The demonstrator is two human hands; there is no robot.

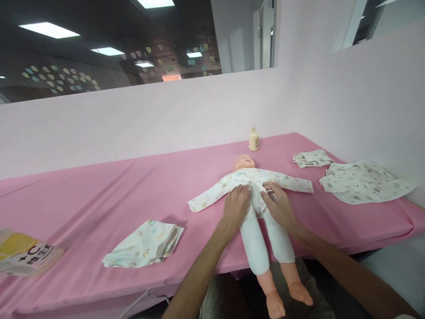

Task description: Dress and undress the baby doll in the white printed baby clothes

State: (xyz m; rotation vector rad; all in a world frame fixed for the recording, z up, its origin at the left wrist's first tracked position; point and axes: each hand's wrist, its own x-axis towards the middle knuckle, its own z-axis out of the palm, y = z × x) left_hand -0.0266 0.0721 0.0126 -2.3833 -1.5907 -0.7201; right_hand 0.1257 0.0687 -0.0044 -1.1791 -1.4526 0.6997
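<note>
A baby doll (pixel 245 161) lies on its back, arms spread in a patterned long-sleeved top (pixel 229 180). White covering (pixel 255 248) runs down its legs, and the bare feet stick out past the table's front edge. At the waist, white cloth (pixel 256 197) is bunched between my hands; whether it belongs to the trousers or a separate layer is hard to tell. My left hand (pixel 236 203) is closed at its left side with curled fingers. On the right, my right hand (pixel 278 203) pinches the cloth near the waist, thumb and fingers bent.
A pink-covered table (pixel 99 208) meets white walls behind and at right. A pale pump bottle (pixel 254 139) stands beyond the doll's head. Folded patterned clothes (pixel 312 158) and a spread one (pixel 363 181) lie at right, another (pixel 144 246) at left. A labelled bottle (pixel 28 252) rests far left.
</note>
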